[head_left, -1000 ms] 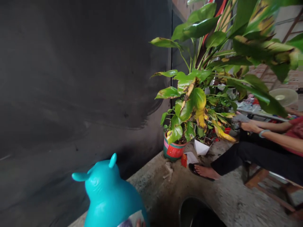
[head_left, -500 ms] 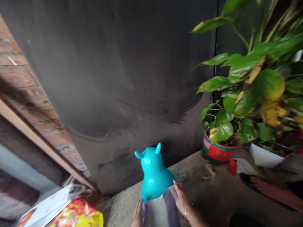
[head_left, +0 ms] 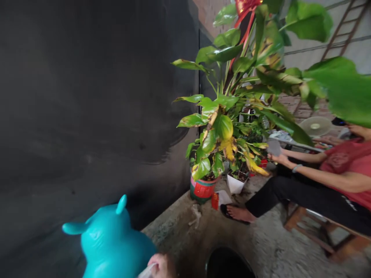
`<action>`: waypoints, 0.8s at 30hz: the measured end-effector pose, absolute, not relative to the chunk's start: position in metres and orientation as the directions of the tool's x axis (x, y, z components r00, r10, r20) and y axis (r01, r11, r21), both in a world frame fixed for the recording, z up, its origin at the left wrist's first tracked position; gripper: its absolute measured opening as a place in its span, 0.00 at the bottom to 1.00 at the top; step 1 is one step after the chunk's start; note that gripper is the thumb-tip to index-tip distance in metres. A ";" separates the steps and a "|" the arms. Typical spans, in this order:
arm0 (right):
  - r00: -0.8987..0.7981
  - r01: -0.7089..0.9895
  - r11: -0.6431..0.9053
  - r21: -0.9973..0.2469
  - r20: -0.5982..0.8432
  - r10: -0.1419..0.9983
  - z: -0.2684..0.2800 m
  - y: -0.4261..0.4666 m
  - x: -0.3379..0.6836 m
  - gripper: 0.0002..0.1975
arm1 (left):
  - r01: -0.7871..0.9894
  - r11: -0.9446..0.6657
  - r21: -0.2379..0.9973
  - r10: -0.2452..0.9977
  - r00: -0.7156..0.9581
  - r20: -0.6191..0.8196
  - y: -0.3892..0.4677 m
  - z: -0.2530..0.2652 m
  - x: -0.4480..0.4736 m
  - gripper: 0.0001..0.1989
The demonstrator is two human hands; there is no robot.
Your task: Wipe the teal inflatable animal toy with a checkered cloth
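At the bottom edge of your view, your right hand (head_left: 162, 265) rests against the lower side of the turquoise animal toy (head_left: 111, 243), with a pale cloth (head_left: 145, 272) caught under the fingers; only the knuckles show, so you cannot tell how far the fingers are curled or whether they pinch the cloth or merely press it to the toy. Your left hand is out of sight. To wipe well, keep the toy steady on the concrete ledge (head_left: 179, 227) and tilt your head down so the contact comes into view. Above your grip the toy's ears point at the dark wall (head_left: 87, 96). Beyond it to the right stand a red-and-green plant pot (head_left: 202, 190) and a white pot (head_left: 235, 184); a dark basin (head_left: 227, 264) sits just right of your hand. A seated person (head_left: 319, 185) is well apart.
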State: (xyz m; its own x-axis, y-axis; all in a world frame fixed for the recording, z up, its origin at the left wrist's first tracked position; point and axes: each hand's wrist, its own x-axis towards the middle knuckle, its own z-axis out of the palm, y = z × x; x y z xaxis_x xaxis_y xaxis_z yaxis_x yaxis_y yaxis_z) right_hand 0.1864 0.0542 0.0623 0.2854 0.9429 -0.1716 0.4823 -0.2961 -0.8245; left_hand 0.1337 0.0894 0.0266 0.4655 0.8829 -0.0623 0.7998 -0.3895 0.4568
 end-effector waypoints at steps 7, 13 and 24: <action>0.291 0.432 -0.268 -0.861 -0.148 0.945 0.084 0.034 0.193 0.11 | 0.829 -0.310 0.465 0.918 0.388 -0.079 0.069 0.060 0.118 0.31; 0.125 0.336 -0.206 -0.919 -0.173 0.977 0.086 0.013 0.203 0.22 | 0.871 -0.055 0.488 0.907 0.248 -0.340 0.031 0.101 -0.055 0.14; 0.072 0.234 -0.168 -0.958 -0.156 0.985 0.098 0.031 0.196 0.21 | 0.773 -0.005 0.634 0.853 0.335 -0.401 0.027 0.115 -0.102 0.10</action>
State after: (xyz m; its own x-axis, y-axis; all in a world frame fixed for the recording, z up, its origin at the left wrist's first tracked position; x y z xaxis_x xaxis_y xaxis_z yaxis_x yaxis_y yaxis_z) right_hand 0.1958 0.0310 0.0978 0.0724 0.9852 -0.1556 0.2337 -0.1684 -0.9576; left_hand -0.1021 0.0266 0.1151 0.3351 0.8525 -0.4011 0.7731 -0.0055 0.6343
